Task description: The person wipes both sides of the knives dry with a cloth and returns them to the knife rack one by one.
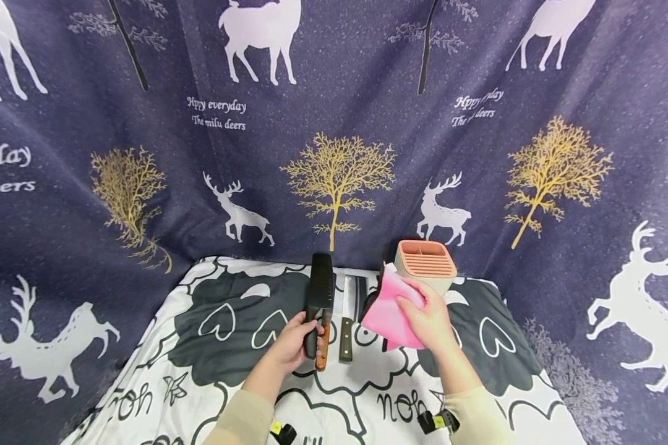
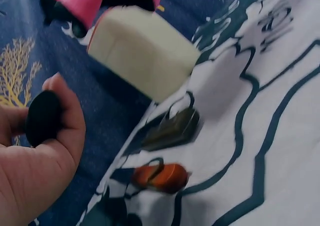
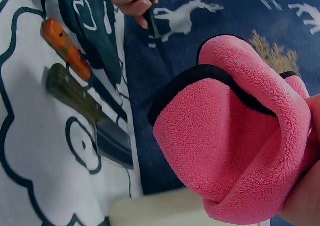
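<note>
While a dark blue curtain (image 1: 334,99) printed with white deer, golden trees and lettering fills the background, a counter (image 1: 200,377) draped in black-and-white cartoon fabric stretches out in front of it. Near the counter's back edge, to the right of the knives, stands a beige knife block (image 1: 426,262) with a slotted salmon top.

Both hands are occupied. Pinched between thumb and fingers, a pink cloth (image 1: 392,309) with black edging hangs folded from the right hand (image 1: 431,315), held up off the counter and overlapping the block in the head view. The left hand (image 1: 289,346) is wrapped round the handle of a broad black knife (image 1: 321,281), raised clear of the counter, its blade pointing toward the curtain.

Two more knives lie side by side, apart, handles toward the person: a cleaver (image 1: 346,340) with a riveted dark brown handle, and a slimmer orange-handled knife (image 1: 321,351), its blade partly hidden by the black one from above. Smallest are the black wrist devices (image 1: 438,422) with yellow marks.
</note>
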`<action>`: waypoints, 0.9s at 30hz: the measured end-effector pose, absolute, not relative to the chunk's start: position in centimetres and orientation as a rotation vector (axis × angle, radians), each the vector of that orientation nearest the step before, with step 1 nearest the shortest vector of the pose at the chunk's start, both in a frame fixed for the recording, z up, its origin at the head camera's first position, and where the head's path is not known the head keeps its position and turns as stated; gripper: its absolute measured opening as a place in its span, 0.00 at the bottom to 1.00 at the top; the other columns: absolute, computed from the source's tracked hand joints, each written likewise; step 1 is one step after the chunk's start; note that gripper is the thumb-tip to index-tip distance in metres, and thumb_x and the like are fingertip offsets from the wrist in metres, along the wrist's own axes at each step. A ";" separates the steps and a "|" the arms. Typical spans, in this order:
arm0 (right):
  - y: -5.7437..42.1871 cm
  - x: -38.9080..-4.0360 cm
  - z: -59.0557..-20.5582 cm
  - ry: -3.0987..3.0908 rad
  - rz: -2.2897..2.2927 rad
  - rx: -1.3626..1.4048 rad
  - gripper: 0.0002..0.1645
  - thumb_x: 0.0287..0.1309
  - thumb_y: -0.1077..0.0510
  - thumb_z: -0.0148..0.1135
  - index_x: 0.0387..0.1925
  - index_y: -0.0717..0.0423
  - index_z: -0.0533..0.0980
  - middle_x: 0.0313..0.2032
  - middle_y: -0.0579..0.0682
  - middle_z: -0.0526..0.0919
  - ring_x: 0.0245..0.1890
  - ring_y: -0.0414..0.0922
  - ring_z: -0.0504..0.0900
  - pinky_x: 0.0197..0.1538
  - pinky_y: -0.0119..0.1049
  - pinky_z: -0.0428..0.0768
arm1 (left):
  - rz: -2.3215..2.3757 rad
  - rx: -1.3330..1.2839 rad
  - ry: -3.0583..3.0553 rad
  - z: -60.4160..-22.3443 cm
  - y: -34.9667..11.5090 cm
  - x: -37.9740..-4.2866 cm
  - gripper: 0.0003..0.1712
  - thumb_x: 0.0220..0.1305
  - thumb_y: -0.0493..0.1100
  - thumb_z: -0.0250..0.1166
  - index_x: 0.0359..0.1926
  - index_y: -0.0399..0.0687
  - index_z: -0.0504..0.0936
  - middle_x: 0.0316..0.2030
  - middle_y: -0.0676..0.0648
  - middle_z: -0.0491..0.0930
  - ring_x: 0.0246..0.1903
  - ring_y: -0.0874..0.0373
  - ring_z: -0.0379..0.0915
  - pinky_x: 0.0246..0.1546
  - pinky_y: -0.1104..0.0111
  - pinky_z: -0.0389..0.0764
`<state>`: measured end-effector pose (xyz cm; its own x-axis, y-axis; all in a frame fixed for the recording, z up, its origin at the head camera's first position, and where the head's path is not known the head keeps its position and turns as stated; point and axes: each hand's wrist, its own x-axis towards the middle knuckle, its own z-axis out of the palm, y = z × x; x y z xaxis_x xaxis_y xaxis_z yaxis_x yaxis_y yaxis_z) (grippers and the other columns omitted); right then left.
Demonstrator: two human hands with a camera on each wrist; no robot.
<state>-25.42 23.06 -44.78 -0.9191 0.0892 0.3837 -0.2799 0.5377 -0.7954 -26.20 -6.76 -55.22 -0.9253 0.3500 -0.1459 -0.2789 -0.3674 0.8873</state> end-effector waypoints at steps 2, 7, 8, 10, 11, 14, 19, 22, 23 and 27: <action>22.3 -26.0 -44.3 -2.418 1.321 0.198 0.24 0.59 0.58 0.72 0.58 0.46 0.82 0.57 0.51 0.86 0.54 0.46 0.82 0.56 0.33 0.76 | 2.336 0.064 1.466 -55.0 -6.4 -25.8 0.12 0.82 0.41 0.44 0.60 0.42 0.59 0.36 0.51 0.73 0.26 0.62 0.72 0.25 0.70 0.79; 20.8 -27.5 -43.6 -2.440 1.145 0.363 0.24 0.57 0.59 0.73 0.57 0.50 0.82 0.54 0.55 0.87 0.55 0.53 0.84 0.58 0.51 0.80 | 2.357 0.013 1.436 -54.6 -5.7 -24.6 0.07 0.83 0.44 0.43 0.54 0.49 0.63 0.34 0.53 0.70 0.23 0.64 0.65 0.22 0.73 0.71; 20.5 -27.8 -43.5 -2.438 1.097 0.412 0.24 0.57 0.59 0.73 0.57 0.50 0.82 0.53 0.55 0.87 0.54 0.54 0.84 0.58 0.52 0.81 | 2.363 0.013 1.424 -54.5 -5.6 -24.4 0.06 0.83 0.44 0.43 0.53 0.50 0.63 0.34 0.54 0.69 0.22 0.64 0.63 0.21 0.74 0.70; 19.8 -28.4 -43.2 -2.430 0.999 0.511 0.23 0.57 0.59 0.73 0.56 0.52 0.83 0.52 0.55 0.88 0.55 0.54 0.85 0.60 0.51 0.81 | 2.376 0.027 1.399 -54.5 -5.3 -24.0 0.05 0.84 0.45 0.42 0.50 0.52 0.64 0.33 0.54 0.68 0.21 0.65 0.62 0.19 0.75 0.68; 19.5 -28.7 -43.2 -2.426 0.948 0.554 0.23 0.57 0.59 0.73 0.56 0.51 0.83 0.52 0.54 0.88 0.55 0.53 0.85 0.60 0.50 0.81 | 2.386 0.039 1.390 -54.4 -5.1 -23.9 0.06 0.84 0.45 0.41 0.50 0.52 0.64 0.33 0.54 0.68 0.20 0.65 0.61 0.18 0.76 0.67; 18.6 -29.3 -42.9 -2.453 0.816 0.658 0.23 0.58 0.57 0.72 0.57 0.49 0.83 0.53 0.51 0.88 0.57 0.50 0.85 0.63 0.48 0.81 | 2.418 0.066 1.360 -54.3 -4.7 -23.4 0.08 0.85 0.44 0.39 0.49 0.52 0.65 0.33 0.53 0.67 0.19 0.66 0.60 0.16 0.77 0.65; 17.2 -29.8 -42.9 -2.539 0.659 0.738 0.23 0.60 0.57 0.70 0.59 0.46 0.82 0.54 0.49 0.85 0.55 0.48 0.85 0.59 0.48 0.83 | 2.460 0.067 1.355 -54.0 -4.3 -23.0 0.08 0.85 0.45 0.39 0.49 0.52 0.64 0.31 0.54 0.66 0.18 0.67 0.58 0.14 0.79 0.62; 16.4 -29.9 -43.1 -2.556 0.576 0.774 0.24 0.60 0.57 0.70 0.58 0.46 0.82 0.54 0.49 0.85 0.50 0.48 0.87 0.53 0.48 0.85 | 2.482 0.053 1.345 -53.9 -4.2 -22.8 0.08 0.84 0.46 0.40 0.48 0.51 0.64 0.30 0.55 0.66 0.17 0.68 0.56 0.13 0.79 0.61; 16.1 -29.9 -43.3 -2.560 0.555 0.790 0.23 0.60 0.57 0.70 0.58 0.46 0.82 0.54 0.49 0.84 0.49 0.49 0.87 0.52 0.48 0.86 | 2.490 0.048 1.335 -53.9 -4.1 -22.8 0.08 0.84 0.46 0.41 0.48 0.50 0.64 0.30 0.55 0.66 0.17 0.68 0.56 0.12 0.79 0.60; 15.0 -29.6 -44.1 -2.573 0.488 0.872 0.24 0.60 0.56 0.70 0.59 0.47 0.81 0.55 0.51 0.84 0.51 0.50 0.86 0.54 0.49 0.85 | 2.521 0.052 1.288 -53.8 -4.0 -22.6 0.08 0.84 0.47 0.43 0.47 0.48 0.65 0.28 0.55 0.65 0.15 0.69 0.55 0.10 0.80 0.60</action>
<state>-29.55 15.00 -44.07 -0.7359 -0.5019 0.4545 -0.6334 0.7475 -0.2002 -22.62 -3.96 -53.77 -0.9516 0.2880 -0.1070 -0.2555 -0.5484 0.7962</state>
